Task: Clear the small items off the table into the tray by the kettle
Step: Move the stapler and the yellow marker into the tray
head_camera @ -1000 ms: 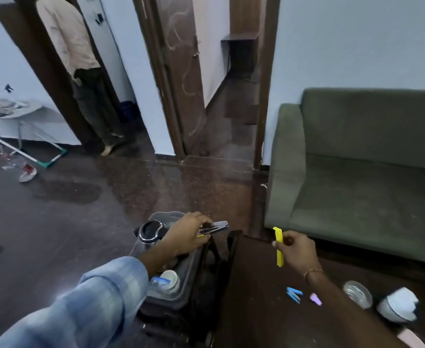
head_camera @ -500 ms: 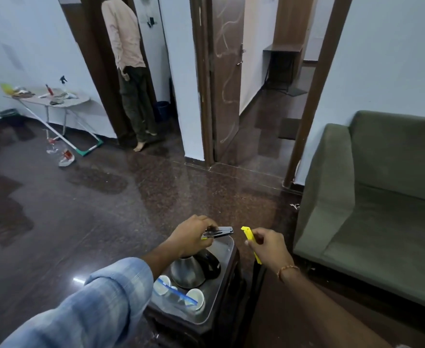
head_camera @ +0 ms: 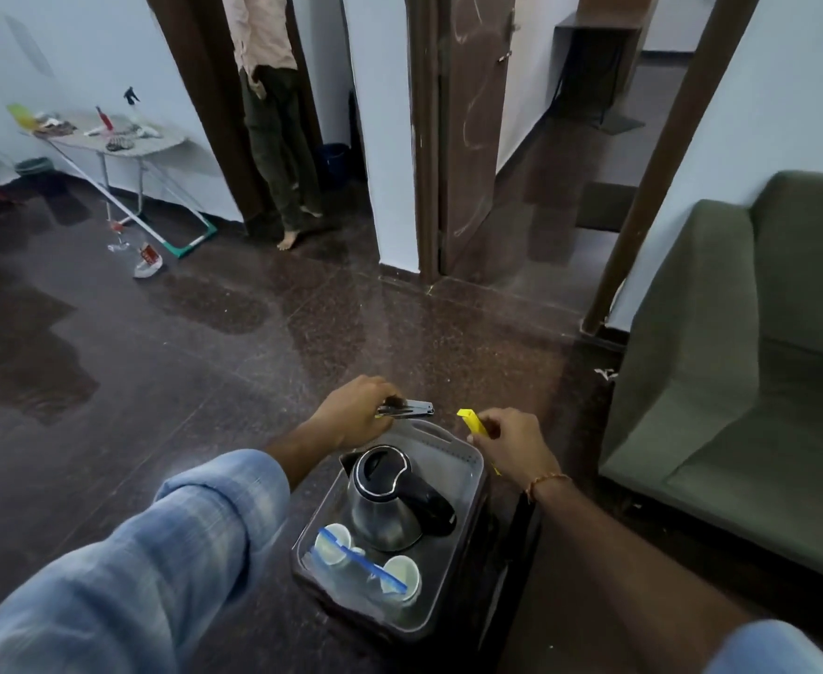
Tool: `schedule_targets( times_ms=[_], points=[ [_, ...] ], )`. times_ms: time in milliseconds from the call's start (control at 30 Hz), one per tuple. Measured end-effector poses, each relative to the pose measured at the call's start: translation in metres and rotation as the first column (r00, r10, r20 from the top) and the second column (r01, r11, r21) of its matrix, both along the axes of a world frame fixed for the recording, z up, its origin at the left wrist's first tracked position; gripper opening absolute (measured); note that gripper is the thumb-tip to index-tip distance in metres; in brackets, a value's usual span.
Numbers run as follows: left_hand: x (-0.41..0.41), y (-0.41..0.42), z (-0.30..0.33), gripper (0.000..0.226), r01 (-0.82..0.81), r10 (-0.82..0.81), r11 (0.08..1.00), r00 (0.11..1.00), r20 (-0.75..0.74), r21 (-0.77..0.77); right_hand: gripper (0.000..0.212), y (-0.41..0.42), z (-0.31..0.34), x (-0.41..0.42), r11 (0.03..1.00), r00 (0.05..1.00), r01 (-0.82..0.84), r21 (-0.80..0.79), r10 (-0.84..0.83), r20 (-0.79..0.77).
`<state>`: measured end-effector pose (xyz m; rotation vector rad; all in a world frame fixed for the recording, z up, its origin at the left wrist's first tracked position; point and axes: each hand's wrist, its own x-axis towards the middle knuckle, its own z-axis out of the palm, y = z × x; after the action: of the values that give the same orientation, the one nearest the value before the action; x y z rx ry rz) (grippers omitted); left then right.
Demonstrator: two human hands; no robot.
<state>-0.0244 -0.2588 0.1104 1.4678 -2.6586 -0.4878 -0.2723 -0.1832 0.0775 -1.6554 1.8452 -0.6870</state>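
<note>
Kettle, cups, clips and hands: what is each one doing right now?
kettle: upright in the tray, lid closed
tray: holds kettle and cups
cups: lying in the tray
left hand: gripping the metal clip above the tray's far edge
right hand: gripping the yellow clip

tray (head_camera: 472, 462): kettle (head_camera: 390, 498) at centre | two cups (head_camera: 334, 544) and clip (head_camera: 363, 559) at near end | sofa (head_camera: 740, 381) right of tray | ironing board (head_camera: 122, 138) far left on floor (head_camera: 254, 333)
</note>
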Motion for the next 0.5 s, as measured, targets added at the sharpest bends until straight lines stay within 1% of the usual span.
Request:
schedule_targets(
  times_ms=[167,333,500],
  points=[
    [0.015,-0.048,-0.039,0.029,0.032,-0.033,0.997,0.999,0.019,0.075,0.014,-0.036,-0.032,0.022,0.998,0.997,-0.012,0.070,0.017,-0.072],
    [0.022,-0.093,-0.092,0.030,0.104,-0.110,0.980,0.994,0.022,0.168,0.011,-0.072,-0.065,0.038,0.979,0.984,0.018,0.204,0.019,-0.176],
    [0.021,-0.128,-0.152,0.034,0.211,-0.245,0.948,0.962,0.123,0.239,0.023,-0.101,-0.106,0.049,0.950,0.966,0.002,0.313,0.079,-0.246]
  ],
)
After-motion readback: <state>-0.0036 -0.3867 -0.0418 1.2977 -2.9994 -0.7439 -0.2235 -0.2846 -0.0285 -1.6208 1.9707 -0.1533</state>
